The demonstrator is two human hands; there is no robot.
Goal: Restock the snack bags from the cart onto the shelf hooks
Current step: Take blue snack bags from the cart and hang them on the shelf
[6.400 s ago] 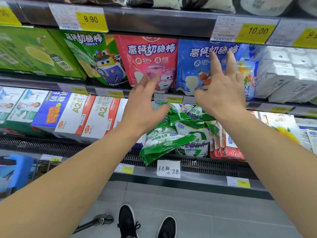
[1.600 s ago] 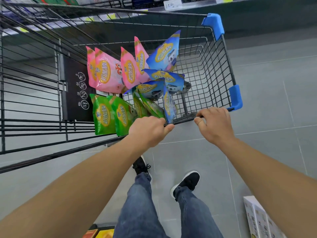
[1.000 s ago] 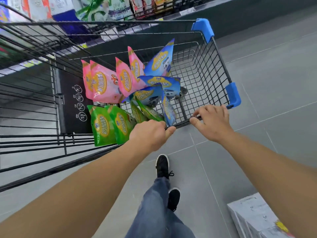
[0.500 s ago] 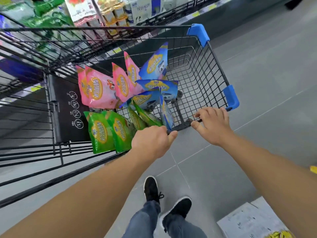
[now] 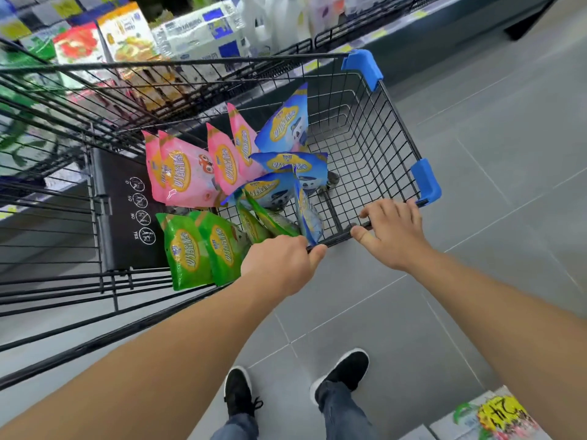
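Snack bags (image 5: 222, 192) piled in cart (image 5: 365, 147), toward its near edge; shelf (image 5: 178, 36) behind cart; box (image 5: 489, 417) on floor (image 5: 476, 201) near right.

cart (image 5: 365, 134) | pink, blue, green snack bags (image 5: 187, 176) inside

- The cart (image 5: 365, 128) is dark wire mesh, metal by its look, with a dull coat.
- Its corner guards (image 5: 425, 181) are smooth blue plastic.
- The snack bags (image 5: 187, 173), pink, blue and green, are glossy plastic film that catches the light.
- The fold-down panel (image 5: 127, 211) in the cart is matt black plastic with white printed signs.
- The floor (image 5: 492, 138) is smooth grey tile with a faint sheen.
- The shoes (image 5: 238, 392) look like black cloth with white soles.
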